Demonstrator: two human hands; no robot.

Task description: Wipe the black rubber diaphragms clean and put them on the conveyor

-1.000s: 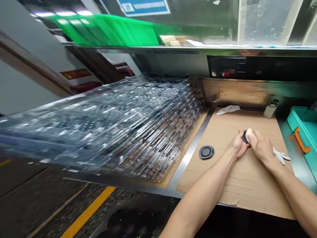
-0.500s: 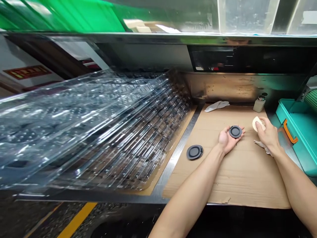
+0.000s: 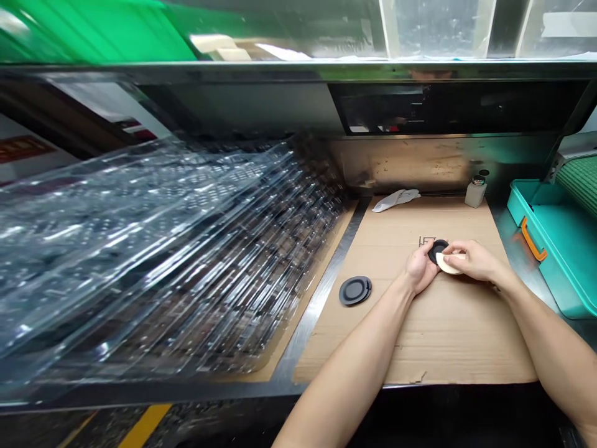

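My left hand [image 3: 418, 272] is closed on a small round black part with a raised rim [image 3: 437, 247], over the right half of a cardboard sheet [image 3: 420, 342]. Pinched in my right hand [image 3: 480, 261] is a thin cream-coloured round pad [image 3: 448, 265], which overlaps the black part's lower right edge. Whether pad and part touch I cannot tell. Left of my left hand, dark grey round parts [image 3: 355, 290] lie on the cardboard, apparently stacked.
Stacked clear plastic trays [image 3: 196, 267] fill the left side. A white glove [image 3: 396, 200] and a small metal-capped bottle [image 3: 476, 191] are at the back. To the right stands a teal bin [image 3: 566, 255] with an orange handle [image 3: 533, 239]. A steel shelf [image 3: 298, 71] runs overhead.
My right hand has moved left and brought the pad to the black part. The part was lying on my open left palm; now my fingers hold it by the edge. The view shifted slightly right.
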